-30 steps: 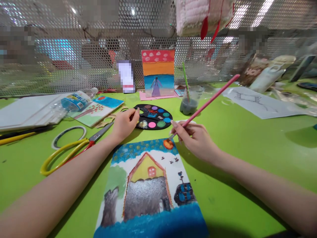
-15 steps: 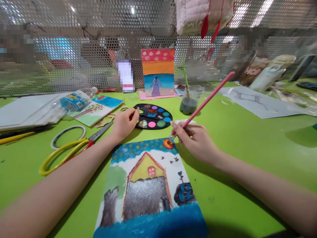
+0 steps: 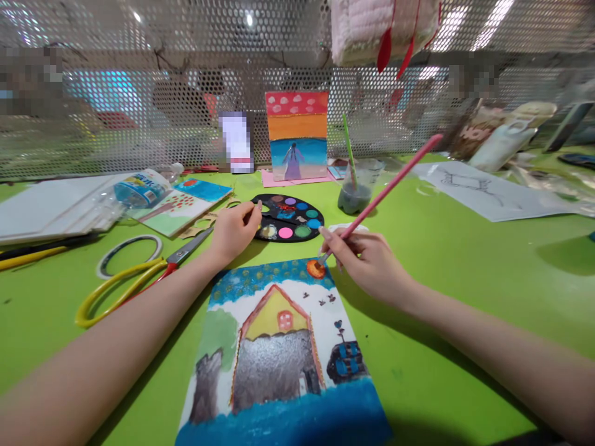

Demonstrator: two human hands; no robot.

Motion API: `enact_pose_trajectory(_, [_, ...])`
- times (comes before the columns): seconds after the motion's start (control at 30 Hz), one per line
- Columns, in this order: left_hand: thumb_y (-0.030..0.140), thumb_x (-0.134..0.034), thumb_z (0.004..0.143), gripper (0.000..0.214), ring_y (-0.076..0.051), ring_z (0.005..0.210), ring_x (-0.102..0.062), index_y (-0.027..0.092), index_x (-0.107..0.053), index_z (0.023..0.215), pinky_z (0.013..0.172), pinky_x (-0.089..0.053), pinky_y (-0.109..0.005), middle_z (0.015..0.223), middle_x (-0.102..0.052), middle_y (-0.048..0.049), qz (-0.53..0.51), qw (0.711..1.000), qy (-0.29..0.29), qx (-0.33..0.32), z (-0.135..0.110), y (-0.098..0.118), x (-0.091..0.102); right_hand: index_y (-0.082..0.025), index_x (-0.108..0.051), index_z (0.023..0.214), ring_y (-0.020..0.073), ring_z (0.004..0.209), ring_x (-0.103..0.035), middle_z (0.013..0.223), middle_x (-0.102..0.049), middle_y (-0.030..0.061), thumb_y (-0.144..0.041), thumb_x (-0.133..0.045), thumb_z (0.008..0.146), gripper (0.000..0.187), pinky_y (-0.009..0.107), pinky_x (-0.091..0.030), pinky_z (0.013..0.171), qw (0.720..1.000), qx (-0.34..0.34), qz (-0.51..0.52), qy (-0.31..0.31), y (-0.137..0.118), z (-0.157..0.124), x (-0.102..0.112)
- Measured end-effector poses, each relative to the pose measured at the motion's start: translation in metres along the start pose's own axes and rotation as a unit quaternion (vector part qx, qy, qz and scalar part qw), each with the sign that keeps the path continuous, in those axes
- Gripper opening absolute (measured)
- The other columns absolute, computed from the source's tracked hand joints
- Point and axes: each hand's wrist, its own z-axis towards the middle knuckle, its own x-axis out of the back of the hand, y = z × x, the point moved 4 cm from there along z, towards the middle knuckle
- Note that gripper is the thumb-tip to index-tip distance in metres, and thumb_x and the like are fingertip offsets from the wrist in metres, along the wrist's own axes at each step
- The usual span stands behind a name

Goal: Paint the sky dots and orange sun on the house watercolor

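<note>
My right hand (image 3: 365,263) is shut on a pink-handled paintbrush (image 3: 385,191), whose tip touches an orange sun (image 3: 316,269) at the top of a painting of a house (image 3: 274,359). The painting lies flat on the green table (image 3: 441,353), just below both hands. My left hand (image 3: 233,232) rests at the left edge of a black paint palette (image 3: 290,218) with its fingers closed. Nothing held in those fingers can be seen. The palette has round wells of colour.
Yellow-handled scissors (image 3: 134,285) and a tape roll (image 3: 129,257) lie left of my left arm. A cup of murky water (image 3: 354,197) holds a green brush. A painted card (image 3: 296,136) stands against a perforated metal screen (image 3: 232,37).
The pink brush handle has tilted slightly to the left, while its tip stays on the orange sun. My left hand has not visibly moved.
</note>
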Motion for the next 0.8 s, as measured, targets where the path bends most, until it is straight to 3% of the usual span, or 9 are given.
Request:
enact_pose_trajectory(0.27, [0.036,-0.045,0.088,0.04,-0.009,0.045,-0.03,0.019,-0.037,0.053,0.049,-0.023,-0.028,0.047,-0.034,0.0038,0.0,1.0,0.002,-0.001,0.0,0.0,0.0,-0.016,-0.063,0.069,0.0092,0.05,-0.045,0.058,-0.054,0.0006,-0.048,-0.049,0.093,0.043,0.027,-0.036,0.048,1.0,0.005,0.027,-0.004,0.002,0.001,0.001])
enact_pose_trajectory(0.4, [0.036,-0.045,0.088,0.04,-0.009,0.045,-0.031,0.019,-0.037,0.054,0.049,-0.023,-0.028,0.047,-0.036,0.0035,0.0,1.0,0.004,-0.001,0.0,0.0,0.0,-0.015,-0.065,0.071,0.007,0.04,-0.039,0.048,-0.046,-0.0033,-0.05,-0.052,0.091,0.042,0.025,-0.029,0.039,0.994,-0.018,0.097,0.046,0.003,0.003,0.008])
enact_pose_trajectory(0.63, [0.035,-0.046,0.088,0.039,-0.009,0.044,-0.031,0.019,-0.036,0.053,0.048,-0.023,-0.028,0.046,-0.036,0.0037,0.001,1.0,0.007,0.005,0.0,-0.001,0.0,-0.014,-0.065,0.065,0.0063,0.034,-0.043,0.043,-0.052,-0.0019,-0.041,-0.059,0.087,0.036,0.021,-0.033,0.035,0.978,-0.135,0.156,-0.033,0.006,0.01,0.003])
enact_pose_trajectory(0.8, [0.035,-0.046,0.088,0.039,-0.009,0.044,-0.03,0.02,-0.034,0.054,0.048,-0.022,-0.028,0.046,-0.034,0.0044,-0.004,1.0,0.009,-0.002,0.0,-0.001,0.0,-0.014,-0.062,0.062,0.006,0.032,-0.044,0.042,-0.052,-0.0022,-0.037,-0.059,0.087,0.035,0.02,-0.036,0.035,0.972,-0.165,0.167,-0.031,0.013,0.015,0.003])
